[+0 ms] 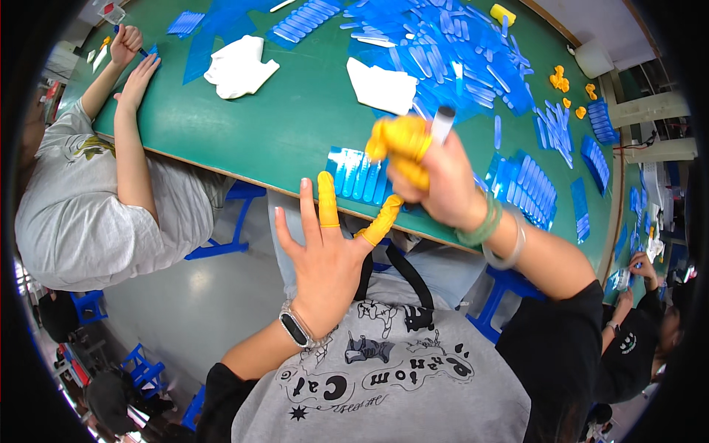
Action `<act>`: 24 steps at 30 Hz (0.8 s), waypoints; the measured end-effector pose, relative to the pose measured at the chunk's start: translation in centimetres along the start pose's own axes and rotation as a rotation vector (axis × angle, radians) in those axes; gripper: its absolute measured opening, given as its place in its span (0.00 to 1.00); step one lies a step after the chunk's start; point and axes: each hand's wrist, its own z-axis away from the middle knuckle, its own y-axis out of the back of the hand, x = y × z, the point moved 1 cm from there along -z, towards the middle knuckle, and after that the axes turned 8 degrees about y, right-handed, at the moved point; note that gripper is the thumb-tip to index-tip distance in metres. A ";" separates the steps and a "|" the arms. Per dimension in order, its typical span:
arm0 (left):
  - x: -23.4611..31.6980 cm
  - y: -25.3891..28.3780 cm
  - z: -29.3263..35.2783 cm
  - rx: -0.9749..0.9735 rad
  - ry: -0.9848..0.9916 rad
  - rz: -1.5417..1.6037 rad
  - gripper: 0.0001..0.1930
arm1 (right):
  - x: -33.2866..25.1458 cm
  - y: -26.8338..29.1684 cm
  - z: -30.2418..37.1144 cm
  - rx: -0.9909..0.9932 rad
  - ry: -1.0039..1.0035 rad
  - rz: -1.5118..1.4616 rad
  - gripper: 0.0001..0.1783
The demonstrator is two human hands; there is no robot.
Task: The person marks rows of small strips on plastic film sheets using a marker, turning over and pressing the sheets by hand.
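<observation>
Smooth green table (pixel 295 140) has a shiny, ridged blue sheet (pixel 358 176) by its near edge; left hand (pixel 325 262) spreads wide nearby, right hand (pixel 447 181) holds a round white pen (pixel 441 130)

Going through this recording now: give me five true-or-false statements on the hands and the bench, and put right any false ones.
1. The right hand holds a white pen-like tool with a black end. True.
2. The left hand is clenched in a fist. False: its fingers are spread, and no object shows in its grasp.
3. Yellow finger covers are on the left thumb and index finger. True.
4. The work surface is red. False: the tabletop is green.
5. The right wrist is bare. False: a green bangle is among the things worn there.
</observation>
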 end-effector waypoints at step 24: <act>1.3 2.6 -6.3 0.090 -0.375 0.883 0.28 | -4.4 6.7 13.0 0.144 0.682 1.046 0.16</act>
